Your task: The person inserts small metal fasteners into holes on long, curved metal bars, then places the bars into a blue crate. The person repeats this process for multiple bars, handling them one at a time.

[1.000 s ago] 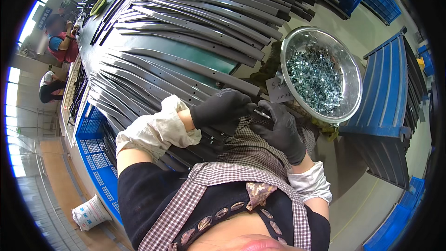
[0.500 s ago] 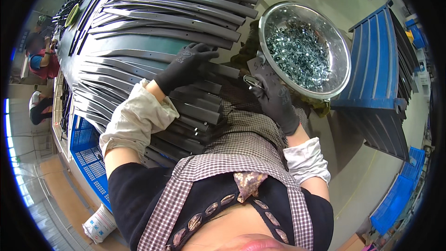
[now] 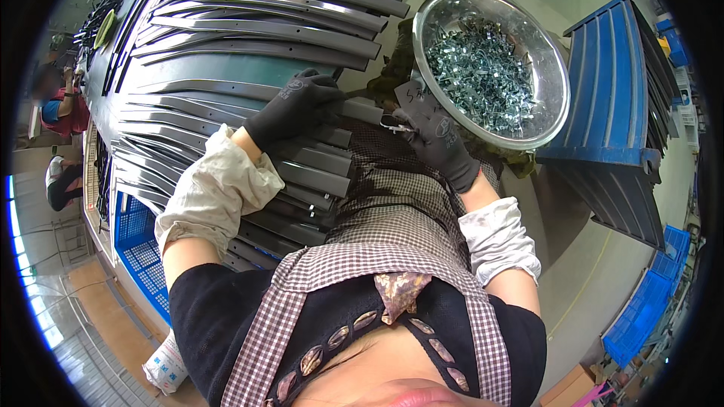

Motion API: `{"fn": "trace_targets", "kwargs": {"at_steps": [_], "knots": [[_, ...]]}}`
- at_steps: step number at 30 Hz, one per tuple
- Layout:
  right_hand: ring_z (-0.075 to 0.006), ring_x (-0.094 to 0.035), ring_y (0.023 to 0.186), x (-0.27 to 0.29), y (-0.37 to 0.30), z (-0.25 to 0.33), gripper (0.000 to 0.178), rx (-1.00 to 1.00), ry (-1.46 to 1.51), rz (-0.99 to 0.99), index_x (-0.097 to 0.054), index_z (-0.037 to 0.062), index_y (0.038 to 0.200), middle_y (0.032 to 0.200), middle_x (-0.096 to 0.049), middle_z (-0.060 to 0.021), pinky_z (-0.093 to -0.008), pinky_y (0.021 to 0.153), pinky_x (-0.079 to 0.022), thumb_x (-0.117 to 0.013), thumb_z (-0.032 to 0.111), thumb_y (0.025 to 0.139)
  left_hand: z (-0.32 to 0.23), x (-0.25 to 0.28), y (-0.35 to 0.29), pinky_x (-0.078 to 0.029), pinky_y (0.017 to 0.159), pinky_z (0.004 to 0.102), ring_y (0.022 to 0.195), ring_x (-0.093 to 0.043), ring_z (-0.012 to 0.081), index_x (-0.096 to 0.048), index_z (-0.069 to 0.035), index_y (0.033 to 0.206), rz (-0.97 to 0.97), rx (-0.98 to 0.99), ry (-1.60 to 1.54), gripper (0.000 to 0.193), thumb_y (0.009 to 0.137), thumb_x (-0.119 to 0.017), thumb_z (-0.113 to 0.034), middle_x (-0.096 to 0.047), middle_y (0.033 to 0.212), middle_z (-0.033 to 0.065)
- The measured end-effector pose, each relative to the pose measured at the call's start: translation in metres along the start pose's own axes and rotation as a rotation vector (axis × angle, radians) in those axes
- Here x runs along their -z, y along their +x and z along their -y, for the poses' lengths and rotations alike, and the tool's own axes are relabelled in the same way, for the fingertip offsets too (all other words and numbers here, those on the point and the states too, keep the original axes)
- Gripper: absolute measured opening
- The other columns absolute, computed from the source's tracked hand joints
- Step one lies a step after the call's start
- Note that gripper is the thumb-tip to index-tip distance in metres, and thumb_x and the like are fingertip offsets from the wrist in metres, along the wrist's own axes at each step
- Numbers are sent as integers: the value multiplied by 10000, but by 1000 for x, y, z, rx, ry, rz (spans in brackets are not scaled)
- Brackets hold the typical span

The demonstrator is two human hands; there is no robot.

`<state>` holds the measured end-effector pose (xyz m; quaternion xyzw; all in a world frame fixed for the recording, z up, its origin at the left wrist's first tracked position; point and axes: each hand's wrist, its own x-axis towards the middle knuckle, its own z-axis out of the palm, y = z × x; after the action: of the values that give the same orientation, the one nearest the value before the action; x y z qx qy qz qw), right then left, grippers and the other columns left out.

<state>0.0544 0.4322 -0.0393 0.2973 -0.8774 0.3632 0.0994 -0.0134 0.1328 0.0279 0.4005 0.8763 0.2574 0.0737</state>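
Note:
My left hand (image 3: pixel 298 109), in a dark work glove, is closed over a long dark flat strip (image 3: pixel 362 111) and keeps its end sticking out toward my right. Opposite that end is my gloved right hand (image 3: pixel 441 139), with thumb and fingers pinched on small shiny metal clips (image 3: pixel 396 126). One clip lies right by the strip's tip; whether it touches cannot be made out. Past my right hand stands a round metal bowl (image 3: pixel 554 132) with a heap of the same small clips (image 3: pixel 483 75).
Many more dark strips (image 3: pixel 264 22) lie in rows across the green-topped table (image 3: pixel 219 69). A blue slatted container (image 3: pixel 607 83) stands at the right, a blue crate (image 3: pixel 143 256) at the left. A tag (image 3: pixel 411 94) with handwriting hangs by the bowl. Two people are far left.
My right hand has brought the clip closer to the strip's end, moving left and slightly up. My left hand keeps its hold on the strip. The whole view has shifted a little.

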Motion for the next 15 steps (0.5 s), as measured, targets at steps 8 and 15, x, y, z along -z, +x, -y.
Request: {"fn": "trace_targets", "kwargs": {"at_steps": [8,15], "knots": [[-343,-641,846,-13,22,6,303,-20,98,-23,-629,69,1104,930,-654,-170,-438,719,-515,-688,174,825,0,1,5,-484,885,439,952,-610,341,-706,-59,1058,14,-38,28,316,760,-736,-160,-676,1002,112],[-379,-618,745,-18,-2,10,230,-205,-14,-124,-617,43,925,787,-618,-168,-467,660,-492,-634,272,917,-4,-1,1,-495,864,434,960,-619,334,-711,-66,1047,-2,-18,32,293,772,-732,-167,-683,991,102]]}}
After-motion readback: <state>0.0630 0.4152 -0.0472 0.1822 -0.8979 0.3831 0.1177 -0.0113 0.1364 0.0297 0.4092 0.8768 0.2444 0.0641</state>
